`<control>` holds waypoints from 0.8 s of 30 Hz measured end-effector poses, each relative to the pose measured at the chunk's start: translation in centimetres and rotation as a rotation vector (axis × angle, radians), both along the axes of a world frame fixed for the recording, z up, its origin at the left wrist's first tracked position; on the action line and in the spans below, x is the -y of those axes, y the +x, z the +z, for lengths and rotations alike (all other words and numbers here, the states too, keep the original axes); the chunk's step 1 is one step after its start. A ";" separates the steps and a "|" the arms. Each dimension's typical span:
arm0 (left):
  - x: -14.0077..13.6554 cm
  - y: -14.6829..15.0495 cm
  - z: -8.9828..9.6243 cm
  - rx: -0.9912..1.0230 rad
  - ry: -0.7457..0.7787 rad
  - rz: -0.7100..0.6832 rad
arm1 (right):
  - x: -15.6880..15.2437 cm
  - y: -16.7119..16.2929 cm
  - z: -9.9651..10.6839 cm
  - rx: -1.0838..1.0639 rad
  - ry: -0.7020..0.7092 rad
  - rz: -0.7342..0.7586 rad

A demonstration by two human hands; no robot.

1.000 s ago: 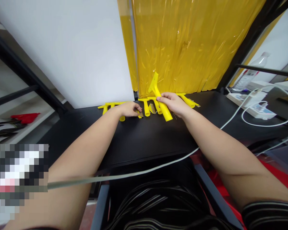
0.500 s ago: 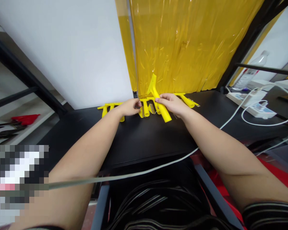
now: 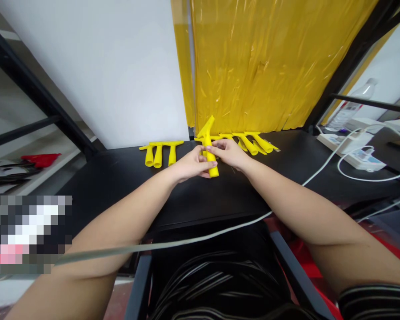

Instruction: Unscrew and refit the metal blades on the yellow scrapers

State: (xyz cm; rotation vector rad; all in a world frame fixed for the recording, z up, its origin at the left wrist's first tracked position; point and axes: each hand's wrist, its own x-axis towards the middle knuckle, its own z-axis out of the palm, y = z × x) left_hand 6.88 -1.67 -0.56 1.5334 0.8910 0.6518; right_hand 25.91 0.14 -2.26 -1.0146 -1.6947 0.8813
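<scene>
Head view: your left hand (image 3: 190,166) grasps the yellow scraper (image 3: 208,139) low, your right hand (image 3: 232,154) pinches higher, apparently steadying it over the desk (image 3: 200,198); beyond, other scrapers (image 3: 158,155) lie along the panels (image 3: 270,66), presumably for easy reach.

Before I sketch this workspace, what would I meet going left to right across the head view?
Red item on shelf, three yellow pieces, left hand, held yellow piece, right hand, rightmost yellow piece, white power strip.

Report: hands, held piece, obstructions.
Left hand and right hand on one yellow, plastic-looking T-headed tube, head tilted up. Similar yellow pieces lie both sides. Thin white cable crosses the foreground, clear of both hands.
</scene>
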 end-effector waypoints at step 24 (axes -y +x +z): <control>-5.5 -3.3 0.2 -1.088 0.744 0.354 | 1.0 -0.9 -0.1 0.966 0.327 -0.163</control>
